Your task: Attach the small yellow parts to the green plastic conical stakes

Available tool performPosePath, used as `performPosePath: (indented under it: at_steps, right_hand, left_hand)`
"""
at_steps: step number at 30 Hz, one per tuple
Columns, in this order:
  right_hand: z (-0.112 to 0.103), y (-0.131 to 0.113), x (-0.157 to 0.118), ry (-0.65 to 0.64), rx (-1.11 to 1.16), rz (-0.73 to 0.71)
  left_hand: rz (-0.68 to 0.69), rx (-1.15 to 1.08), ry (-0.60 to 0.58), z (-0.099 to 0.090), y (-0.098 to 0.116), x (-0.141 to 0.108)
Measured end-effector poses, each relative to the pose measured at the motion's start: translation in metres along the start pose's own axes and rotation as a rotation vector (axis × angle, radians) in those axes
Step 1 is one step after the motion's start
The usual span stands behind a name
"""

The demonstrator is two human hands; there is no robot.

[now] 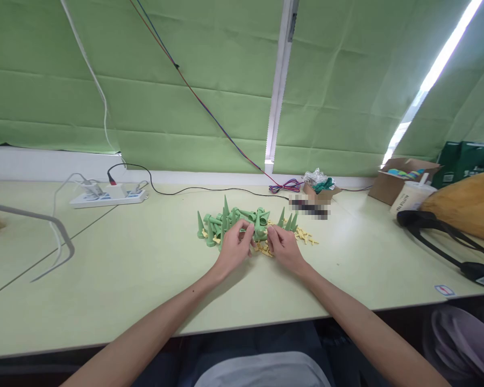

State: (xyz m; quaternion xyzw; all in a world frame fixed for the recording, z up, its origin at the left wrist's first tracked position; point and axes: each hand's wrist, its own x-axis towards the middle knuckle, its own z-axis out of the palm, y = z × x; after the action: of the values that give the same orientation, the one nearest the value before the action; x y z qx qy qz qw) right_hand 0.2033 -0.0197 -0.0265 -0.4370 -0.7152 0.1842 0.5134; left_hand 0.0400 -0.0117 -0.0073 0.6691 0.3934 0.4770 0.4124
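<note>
A green plastic cone (260,231) is between my two hands, its wide end low and its point upward. My left hand (237,244) is closed, thumb and fingers at the cone's left side. Pinched together at its right side are the fingers of my right hand (284,246); a bit of yellow shows at their tips, too small to make out. Behind and beside my hands lies a heap of green cones (213,220), some upright and some on their sides. Small yellow branching pieces (306,236) are scattered around the heap and under my hands.
A white power strip (108,199) with plugs stands at the back left. Along the wall lie a black cable (193,189) and a small open box (322,191). On the right are a cardboard box (381,185), a drink cup (411,198) and a black strap-like object (431,247).
</note>
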Motion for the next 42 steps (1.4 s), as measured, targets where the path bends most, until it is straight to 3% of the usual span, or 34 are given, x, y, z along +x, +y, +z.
performPosePath:
  at_steps: [9, 18, 42]
  right_hand:
    - [-0.001, 0.001, -0.001, -0.046, 0.034, -0.037]
    - [-0.001, 0.003, 0.0, -0.055, 0.044, -0.037]
    - [-0.003, 0.006, -0.001, -0.087, 0.08, -0.022]
  left_hand:
    - [-0.164, -0.039, -0.189, 0.0, -0.001, 0.003]
    - [-0.162, -0.095, -0.256, -0.001, 0.001, 0.003]
    - [-0.108, -0.046, -0.269, -0.004, 0.006, 0.002]
